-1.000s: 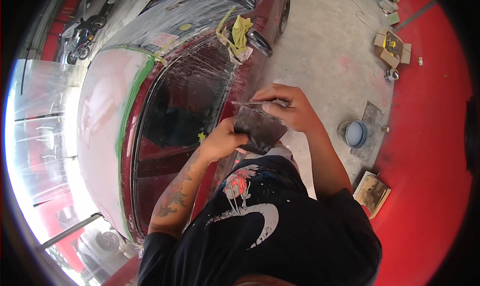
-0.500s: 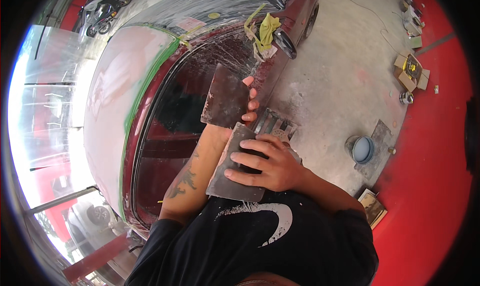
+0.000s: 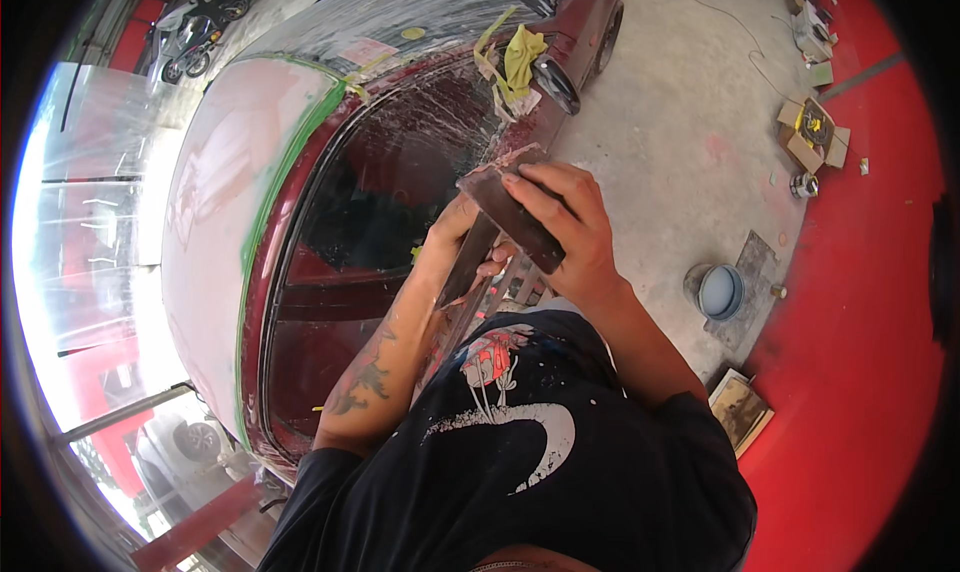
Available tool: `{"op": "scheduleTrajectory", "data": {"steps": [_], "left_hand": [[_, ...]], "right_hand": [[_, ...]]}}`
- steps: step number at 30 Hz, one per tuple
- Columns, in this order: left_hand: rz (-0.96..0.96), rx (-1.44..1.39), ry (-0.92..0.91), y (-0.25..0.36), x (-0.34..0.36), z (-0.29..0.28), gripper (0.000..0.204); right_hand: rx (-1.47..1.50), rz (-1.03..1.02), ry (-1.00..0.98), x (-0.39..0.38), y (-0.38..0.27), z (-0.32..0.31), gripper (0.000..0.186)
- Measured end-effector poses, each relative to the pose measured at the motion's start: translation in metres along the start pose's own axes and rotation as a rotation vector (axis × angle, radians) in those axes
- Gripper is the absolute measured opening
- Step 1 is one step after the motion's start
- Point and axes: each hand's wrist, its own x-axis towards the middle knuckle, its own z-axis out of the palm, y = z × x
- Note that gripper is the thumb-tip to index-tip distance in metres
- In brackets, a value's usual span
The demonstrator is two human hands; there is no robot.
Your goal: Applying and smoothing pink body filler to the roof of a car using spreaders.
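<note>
Both hands are in front of my torso beside the car's dark side window [image 3: 355, 202]. My right hand [image 3: 572, 222] is closed round a dark sheet [image 3: 530, 227], apparently sandpaper, with a ragged pale upper edge and fingers over its top. My left hand [image 3: 455, 227] grips a second dark piece [image 3: 463, 267] held on edge just below and left of the first, its fingertips showing past it. The two pieces overlap, and I cannot tell whether they are joined.
A maroon car [image 3: 540, 122] with a primed panel [image 3: 210, 232], green tape and yellow scraps [image 3: 523, 62] by the mirror fills the left. On the right floor are a bucket [image 3: 718, 292], an open box [image 3: 805, 132], a can [image 3: 803, 186] and a wooden board [image 3: 740, 417].
The dark pieces, apart and lying nearly flat half a second ago, are now tilted and overlapping. My right hand has moved up; my left hand has drawn down behind the pieces.
</note>
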Motion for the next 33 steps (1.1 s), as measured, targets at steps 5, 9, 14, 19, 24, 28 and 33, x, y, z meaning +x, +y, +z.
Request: {"op": "scheduleTrajectory", "data": {"steps": [5, 9, 14, 19, 24, 28, 33], "left_hand": [[-0.406, -0.775, 0.104, 0.021, 0.008, 0.003, 0.056], [-0.448, -0.896, 0.223, 0.017, 0.004, -0.004, 0.03], [-0.693, -0.986, 0.239, 0.005, 0.003, 0.019, 0.026], [-0.683, -0.83, 0.239, -0.003, -0.006, 0.047, 0.024], [-0.599, -0.829, 0.333, 0.007, 0.003, 0.041, 0.026], [-0.54, -0.858, 0.392, 0.007, 0.006, 0.039, 0.023], [-0.531, -0.92, 0.446, 0.009, 0.011, 0.028, 0.022]], "right_hand": [[0.08, 0.31, 0.152, -0.009, 0.02, -0.018, 0.031], [0.763, 0.814, 0.503, -0.013, 0.041, -0.026, 0.032], [1.511, 0.936, 0.527, -0.022, 0.052, -0.02, 0.039], [1.56, 0.98, 0.407, -0.025, 0.048, 0.009, 0.061], [1.285, 0.889, 0.056, -0.047, 0.034, 0.02, 0.068], [1.407, 0.998, 0.026, -0.047, 0.017, 0.022, 0.077], [1.345, 1.121, -0.114, -0.064, 0.013, 0.022, 0.082]]}}
